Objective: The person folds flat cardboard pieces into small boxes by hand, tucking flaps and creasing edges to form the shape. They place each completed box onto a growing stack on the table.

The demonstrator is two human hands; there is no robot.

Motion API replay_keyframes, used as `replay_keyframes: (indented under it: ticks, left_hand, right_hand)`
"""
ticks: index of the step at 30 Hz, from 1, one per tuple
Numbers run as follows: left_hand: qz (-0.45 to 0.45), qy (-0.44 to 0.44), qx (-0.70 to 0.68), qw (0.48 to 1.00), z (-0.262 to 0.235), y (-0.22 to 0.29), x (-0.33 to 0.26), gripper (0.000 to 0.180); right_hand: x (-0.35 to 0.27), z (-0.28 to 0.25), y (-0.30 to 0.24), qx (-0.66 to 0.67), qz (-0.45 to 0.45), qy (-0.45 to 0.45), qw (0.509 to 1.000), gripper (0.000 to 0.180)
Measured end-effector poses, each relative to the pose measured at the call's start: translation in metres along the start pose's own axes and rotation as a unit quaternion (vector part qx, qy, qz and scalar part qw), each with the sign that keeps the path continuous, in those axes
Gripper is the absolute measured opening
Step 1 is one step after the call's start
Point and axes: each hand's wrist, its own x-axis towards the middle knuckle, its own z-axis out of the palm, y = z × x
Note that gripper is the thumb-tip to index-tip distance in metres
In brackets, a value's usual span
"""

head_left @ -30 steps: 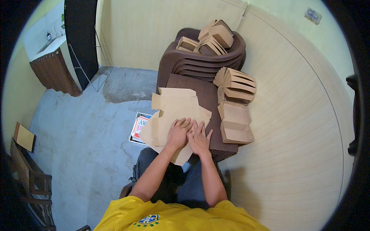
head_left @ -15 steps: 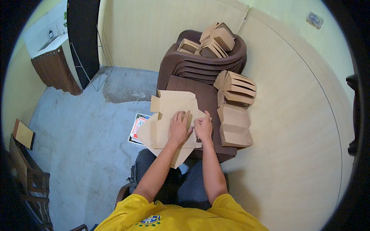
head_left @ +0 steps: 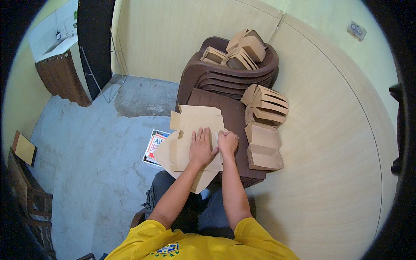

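Note:
A flat, unfolded brown cardboard box blank [head_left: 199,118] lies in front of me, with creased flaps along its edges. My left hand [head_left: 201,149] rests flat on its middle, fingers stretched toward the far side. At the right edge of the blank, my right hand [head_left: 228,142] is closed around a side flap, and its curled fingers hide most of that flap. Beneath the cardboard is a brown plastic surface [head_left: 212,99]. Another pointed sheet of cardboard [head_left: 203,181] sticks out below the blank toward my lap.
Folded cardboard boxes [head_left: 265,145] stand to the right, beside bundled boxes [head_left: 266,104]. Stacked brown plastic chairs [head_left: 229,80] at the back hold more cardboard boxes [head_left: 242,52]. A white box with printed papers [head_left: 155,147] sits on the left. The wall [head_left: 325,143] rises at right.
My left hand's fingers have flattened and straightened on the cardboard. My right hand has gone from a raised-finger pinch to a tighter fist at the right edge. The view has shifted slightly.

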Motion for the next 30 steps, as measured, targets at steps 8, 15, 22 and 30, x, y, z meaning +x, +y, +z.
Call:
replay_keyframes:
  ticks: [8,15,22,30]
  left_hand:
    - [0.059,0.006,0.03,0.998,0.018,-0.02,0.008,0.075]
    - [0.057,-0.003,0.028,0.998,0.02,-0.023,0.004,0.07]
    - [0.098,-0.026,0.069,0.992,0.023,-0.034,0.003,0.072]
    - [0.081,-0.045,0.079,0.993,0.01,-0.026,0.002,0.073]
  right_hand:
    - [-0.039,0.0,-0.003,-0.091,-0.238,-0.069,0.964,0.041]
    - [-0.044,-0.024,0.014,-0.074,-0.18,-0.1,0.976,0.069]
    - [-0.056,-0.01,-0.009,-0.246,-0.305,-0.062,0.918,0.097]
    - [-0.059,-0.037,-0.002,-0.199,-0.188,-0.277,0.921,0.104]
